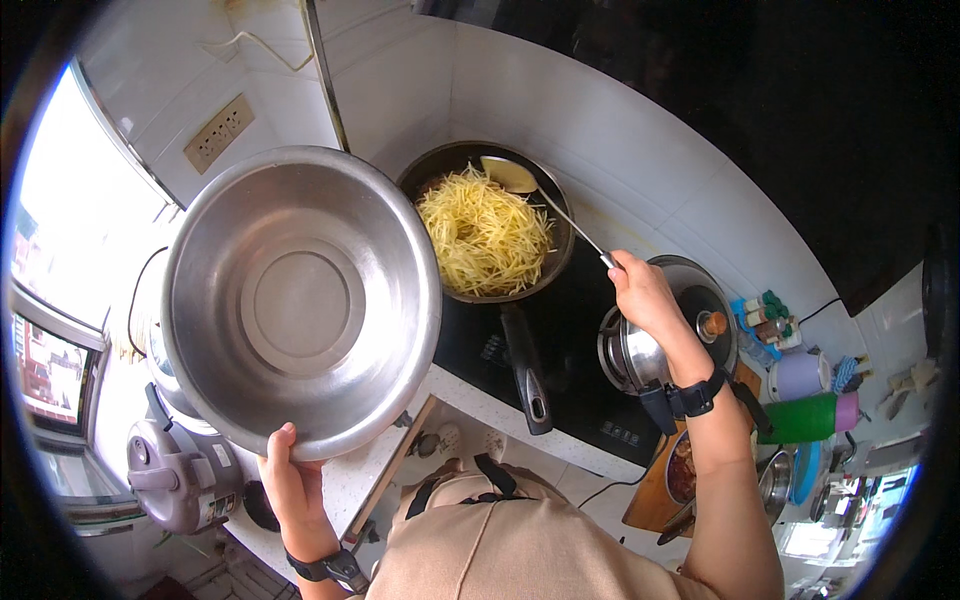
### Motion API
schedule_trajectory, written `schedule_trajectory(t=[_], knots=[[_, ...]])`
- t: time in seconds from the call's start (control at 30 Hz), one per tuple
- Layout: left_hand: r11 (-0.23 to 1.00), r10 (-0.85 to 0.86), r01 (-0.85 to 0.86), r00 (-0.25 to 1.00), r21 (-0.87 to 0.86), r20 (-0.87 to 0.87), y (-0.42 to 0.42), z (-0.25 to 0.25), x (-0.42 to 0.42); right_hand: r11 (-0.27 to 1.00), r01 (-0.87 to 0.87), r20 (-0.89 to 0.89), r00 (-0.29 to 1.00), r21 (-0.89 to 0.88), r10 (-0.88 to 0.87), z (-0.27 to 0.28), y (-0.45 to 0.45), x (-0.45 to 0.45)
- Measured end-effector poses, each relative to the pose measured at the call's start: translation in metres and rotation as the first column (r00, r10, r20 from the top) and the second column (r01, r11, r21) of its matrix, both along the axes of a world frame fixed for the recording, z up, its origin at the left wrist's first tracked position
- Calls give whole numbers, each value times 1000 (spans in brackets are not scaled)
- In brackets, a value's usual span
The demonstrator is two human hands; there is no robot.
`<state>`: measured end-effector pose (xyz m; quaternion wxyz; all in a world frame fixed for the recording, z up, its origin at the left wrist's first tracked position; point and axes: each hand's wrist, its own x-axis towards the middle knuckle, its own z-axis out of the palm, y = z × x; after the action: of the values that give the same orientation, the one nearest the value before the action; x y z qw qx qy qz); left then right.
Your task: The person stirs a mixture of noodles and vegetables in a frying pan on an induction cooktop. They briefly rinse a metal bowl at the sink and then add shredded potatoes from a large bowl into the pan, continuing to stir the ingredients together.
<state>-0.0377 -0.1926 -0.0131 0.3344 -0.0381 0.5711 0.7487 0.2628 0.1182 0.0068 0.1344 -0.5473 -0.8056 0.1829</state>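
My left hand [289, 480] grips the near rim of a large stainless steel bowl [300, 300], thumb inside and fingers beneath. The bowl's inside faces the camera and holds nothing. My right hand [646, 291] is closed around the handle of a metal spatula [510, 174], whose broad head rests at the far right of a dark frying pan [562, 266]. Pale yellow vegetable shreds [487, 232] are heaped in the pan. The bowl is just left of the pan and overlaps its left edge in view.
A lidded pot [701, 300] stands right of the pan on the black cooktop [480, 360]. The pan's handle [525, 367] points towards me. Farther right are a wooden cutting board [649, 499] and seasoning bottles [769, 315]. An electric pressure cooker [180, 476] sits at the left.
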Motion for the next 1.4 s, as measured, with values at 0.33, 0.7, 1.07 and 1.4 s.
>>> schedule_trajectory(t=[0.33,0.7,1.07,1.4], knots=[[1000,2,-2,1000,0,0,8,4,4,999,-24,22,999,31,24,-12,-14,19],[999,37,-36,999,18,-5,3,7,-3,938,-225,-239,957,-265,162,15,-34,-6],[999,-4,4,1000,49,7,-2,4,-10,655,-135,-349,914,-743,-208,-5,-4,2],[997,73,-73,997,0,-9,6,4,-10,479,-179,-305,931,-859,-199,2,-7,27]])
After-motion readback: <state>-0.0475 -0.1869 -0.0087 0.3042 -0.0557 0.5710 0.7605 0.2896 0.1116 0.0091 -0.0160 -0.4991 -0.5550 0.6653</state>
